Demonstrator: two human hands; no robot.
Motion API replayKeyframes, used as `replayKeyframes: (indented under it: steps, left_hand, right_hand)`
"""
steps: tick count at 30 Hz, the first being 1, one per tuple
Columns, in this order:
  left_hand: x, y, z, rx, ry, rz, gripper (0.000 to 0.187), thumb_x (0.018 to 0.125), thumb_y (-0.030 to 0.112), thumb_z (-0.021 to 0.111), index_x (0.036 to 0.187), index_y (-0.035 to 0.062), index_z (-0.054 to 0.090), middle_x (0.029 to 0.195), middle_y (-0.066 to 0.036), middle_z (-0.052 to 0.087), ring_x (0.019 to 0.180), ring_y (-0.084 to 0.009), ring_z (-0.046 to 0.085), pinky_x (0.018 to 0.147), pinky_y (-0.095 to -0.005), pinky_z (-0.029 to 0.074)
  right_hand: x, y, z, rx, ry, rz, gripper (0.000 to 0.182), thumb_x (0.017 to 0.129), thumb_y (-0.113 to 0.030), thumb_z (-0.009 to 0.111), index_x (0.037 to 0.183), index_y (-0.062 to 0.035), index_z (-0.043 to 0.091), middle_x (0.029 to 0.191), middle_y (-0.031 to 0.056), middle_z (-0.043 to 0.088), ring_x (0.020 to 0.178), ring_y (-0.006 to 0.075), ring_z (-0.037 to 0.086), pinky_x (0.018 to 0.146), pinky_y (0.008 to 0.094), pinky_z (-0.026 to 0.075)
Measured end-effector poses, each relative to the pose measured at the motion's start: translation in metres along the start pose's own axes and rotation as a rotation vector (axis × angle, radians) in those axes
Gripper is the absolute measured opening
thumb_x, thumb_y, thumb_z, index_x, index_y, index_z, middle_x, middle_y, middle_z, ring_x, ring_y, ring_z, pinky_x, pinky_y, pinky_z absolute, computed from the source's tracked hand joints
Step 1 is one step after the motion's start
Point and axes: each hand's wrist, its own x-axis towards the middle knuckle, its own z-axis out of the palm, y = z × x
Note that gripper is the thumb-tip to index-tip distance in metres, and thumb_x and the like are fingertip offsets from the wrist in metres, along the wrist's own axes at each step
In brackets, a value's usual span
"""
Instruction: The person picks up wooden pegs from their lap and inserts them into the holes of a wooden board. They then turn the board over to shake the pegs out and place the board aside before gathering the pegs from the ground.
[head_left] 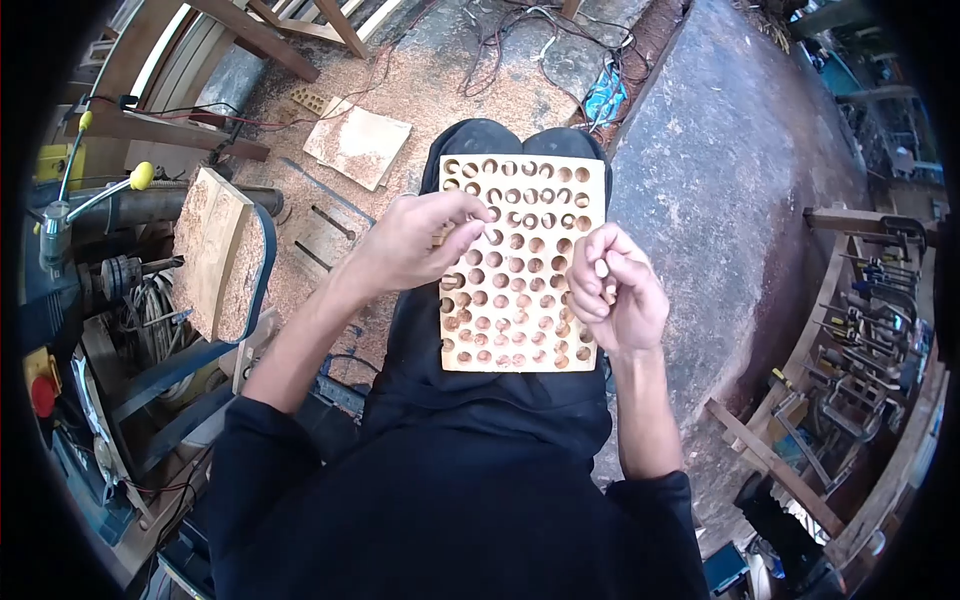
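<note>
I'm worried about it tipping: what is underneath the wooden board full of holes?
The wooden board rests on the person's dark trousers, which show beyond its edges. What lies directly beneath its middle is covered and cannot be seen.

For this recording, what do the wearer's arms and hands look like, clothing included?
Both the left hand and the right hand are ungloved, with no watch or bracelet visible. The left forearm and right forearm are uncovered. The left sleeve and right sleeve are loose, very dark, almost black, and end near the elbows. No markings show on them.
</note>
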Motion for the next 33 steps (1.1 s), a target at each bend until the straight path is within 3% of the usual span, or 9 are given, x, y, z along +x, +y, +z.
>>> replayKeyframes:
  steps: [3,7,10,12,14,16,19,29,33]
  left_hand:
    - [-0.02,0.012,-0.003,-1.011,0.136,-0.469,0.017,0.1,0.017,0.05,0.096,0.0007,0.055,0.07,-0.004,0.051,0.05,-0.0057,0.043,0.044,-0.0172,0.032]
    - [-0.037,0.017,0.016,-1.598,0.26,-0.324,0.029,0.101,0.024,0.04,0.093,-0.0012,0.053,0.074,-0.009,0.051,0.049,-0.0069,0.041,0.044,-0.0184,0.034]
    - [-0.04,0.014,0.017,-1.549,0.335,-0.273,0.03,0.101,0.025,0.041,0.088,0.0005,0.053,0.072,-0.009,0.048,0.046,-0.0067,0.037,0.04,-0.0176,0.029]
    - [-0.043,0.016,0.011,-1.427,0.431,-0.488,0.034,0.103,0.028,0.043,0.085,0.0009,0.054,0.068,-0.006,0.049,0.047,-0.0065,0.041,0.04,-0.0176,0.03]
    - [-0.048,0.011,0.001,-1.261,0.452,-0.704,0.035,0.104,0.029,0.045,0.085,0.0014,0.055,0.065,-0.003,0.049,0.049,-0.0058,0.043,0.04,-0.017,0.031]
    - [-0.049,0.008,0.0,-0.739,0.474,-0.602,0.024,0.096,0.021,0.062,0.092,-0.0013,0.067,0.061,-0.003,0.054,0.051,-0.008,0.051,0.043,-0.0227,0.036]
    - [-0.048,0.013,0.008,0.138,0.425,-0.392,0.016,0.085,0.012,0.074,0.099,0.0039,0.074,0.065,-0.009,0.062,0.054,-0.0149,0.059,0.048,-0.0316,0.045]
    - [-0.046,0.014,0.016,0.364,0.295,-0.304,0.013,0.085,0.008,0.071,0.097,0.0033,0.072,0.074,-0.011,0.065,0.063,-0.027,0.064,0.057,-0.0346,0.05]
    - [-0.034,0.015,0.011,0.373,0.227,-0.287,0.007,0.085,0.007,0.069,0.09,0.0027,0.071,0.078,-0.012,0.067,0.068,-0.0291,0.067,0.06,-0.0367,0.052]
  right_hand:
    - [0.005,0.015,0.006,0.04,0.071,0.086,0.04,0.103,-0.031,0.038,0.09,0.0025,0.056,0.076,0.0101,0.055,0.048,0.0079,0.038,0.041,0.0202,0.029]
    - [0.02,0.029,0.008,-0.666,0.196,0.041,0.032,0.102,-0.023,0.049,0.091,0.0012,0.066,0.073,0.005,0.062,0.052,0.0093,0.049,0.046,0.0216,0.038]
    - [0.041,0.048,0.009,-1.28,0.115,-0.271,0.014,0.094,-0.013,0.061,0.092,-0.0033,0.071,0.073,0.0071,0.068,0.058,0.0182,0.062,0.051,0.0301,0.048]
    - [0.051,0.052,0.01,-1.696,0.025,-0.495,0.011,0.09,-0.013,0.063,0.088,-0.0048,0.071,0.072,0.0102,0.068,0.061,0.0237,0.065,0.052,0.0359,0.05]
    - [0.054,0.053,0.011,-1.945,-0.025,-0.501,0.003,0.081,-0.009,0.066,0.082,-0.006,0.066,0.07,0.0115,0.064,0.065,0.0286,0.067,0.055,0.0415,0.052]
    - [0.055,0.056,0.013,-2.056,-0.045,-0.467,0.004,0.078,-0.007,0.066,0.081,-0.0054,0.064,0.069,0.0104,0.062,0.065,0.0277,0.067,0.055,0.0411,0.052]
    - [0.051,0.059,0.02,-2.128,-0.108,-0.463,0.009,0.075,-0.006,0.065,0.083,-0.0044,0.063,0.071,0.0107,0.062,0.067,0.0274,0.067,0.056,0.04,0.053]
    - [0.064,0.048,0.031,-1.882,0.011,-0.133,0.011,0.081,-0.009,0.066,0.08,0.0027,0.066,0.067,0.0227,0.064,0.067,0.0375,0.066,0.065,0.0454,0.053]
    - [0.08,0.04,0.03,-1.87,-0.054,-0.043,0.012,0.081,-0.007,0.064,0.079,0.0038,0.069,0.064,0.0196,0.065,0.064,0.0328,0.068,0.067,0.0409,0.054]
